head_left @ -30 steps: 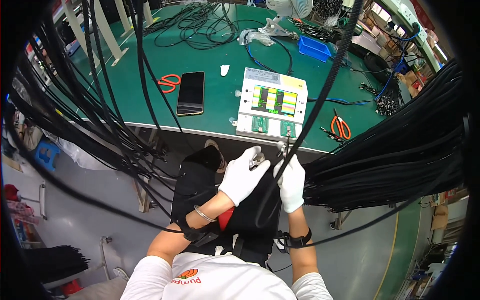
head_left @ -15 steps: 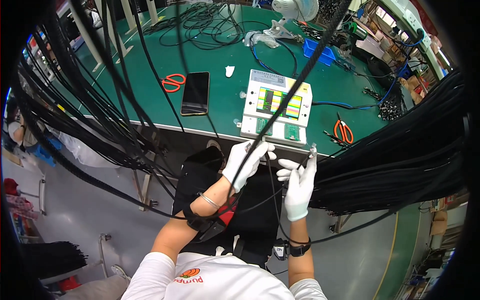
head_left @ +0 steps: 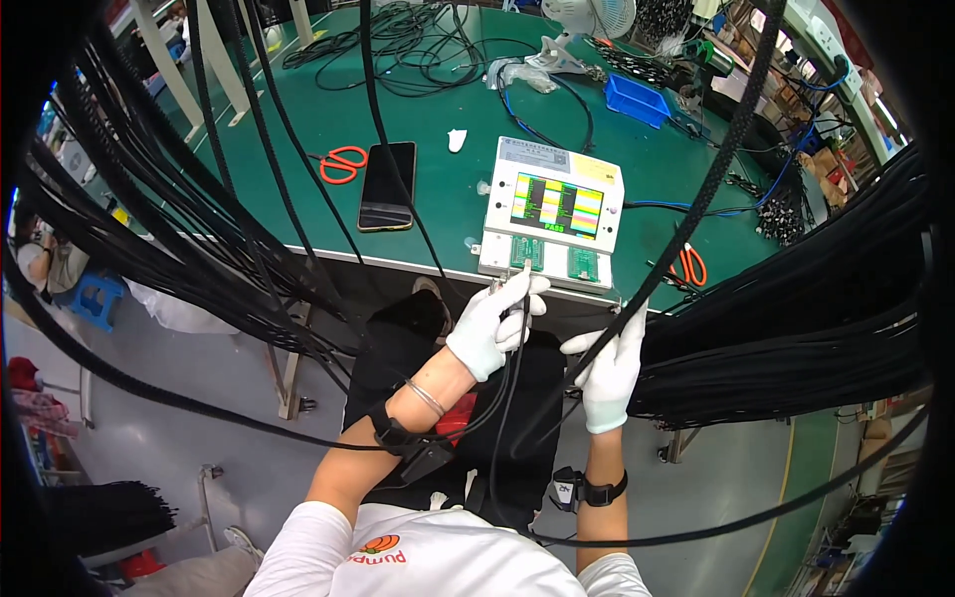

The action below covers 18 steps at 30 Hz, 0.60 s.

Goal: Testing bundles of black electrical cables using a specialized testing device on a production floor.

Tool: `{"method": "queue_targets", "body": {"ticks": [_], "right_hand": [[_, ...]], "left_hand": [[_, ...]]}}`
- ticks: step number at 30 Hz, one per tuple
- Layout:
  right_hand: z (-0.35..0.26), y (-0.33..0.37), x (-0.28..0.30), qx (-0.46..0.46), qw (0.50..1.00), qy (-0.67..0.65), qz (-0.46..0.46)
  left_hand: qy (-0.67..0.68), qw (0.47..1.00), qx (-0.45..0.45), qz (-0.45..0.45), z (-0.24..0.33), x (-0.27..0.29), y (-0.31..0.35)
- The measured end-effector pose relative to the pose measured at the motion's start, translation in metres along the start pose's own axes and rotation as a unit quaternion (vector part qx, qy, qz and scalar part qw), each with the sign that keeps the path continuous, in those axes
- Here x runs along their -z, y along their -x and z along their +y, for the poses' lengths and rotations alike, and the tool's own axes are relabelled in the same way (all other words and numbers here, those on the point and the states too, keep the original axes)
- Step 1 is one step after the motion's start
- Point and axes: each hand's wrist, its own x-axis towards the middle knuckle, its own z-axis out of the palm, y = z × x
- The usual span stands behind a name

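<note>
My left hand [head_left: 492, 323], in a white glove, pinches the plug end of a black cable [head_left: 523, 328] at the near edge of a white tester [head_left: 559, 194]. The plug meets the left green circuit board [head_left: 527, 253]; how deep it sits I cannot tell. Beside it a second green circuit board [head_left: 583, 264] has nothing against it. The tester's screen [head_left: 557, 206] is lit with coloured bars and green text. My right hand [head_left: 610, 383], also gloved, is right of the tester, fingers raised and pinched near a cable end. A braided black cable crosses in front and partly hides it.
On the green table [head_left: 298, 214] lie a phone [head_left: 388, 184], orange-handled scissors [head_left: 343, 164], orange-handled pliers [head_left: 688, 267] and a blue tray [head_left: 637, 101]. Farther back are coiled cables [head_left: 418, 45] and a white fan [head_left: 587, 20]. Thick black cable bundles hang left and right [head_left: 766, 318].
My left hand has moved up slightly, bringing the plug to the left board. Green text now shows on the tester's screen. My right hand has shifted slightly right, and the hanging cables have swung.
</note>
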Motion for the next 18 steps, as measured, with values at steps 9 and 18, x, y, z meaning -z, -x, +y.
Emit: {"method": "queue_targets", "body": {"ticks": [9,18], "right_hand": [[0.003,-0.009,0.001,0.032,0.999,0.024,-0.025],[0.013,-0.032,-0.004,-0.141,0.968,-0.196,-0.063]], "left_hand": [[-0.054,0.997,-0.050,0.014,0.005,-0.006,0.001],[-0.240,0.966,-0.018,0.099,0.009,0.066,0.010]]}}
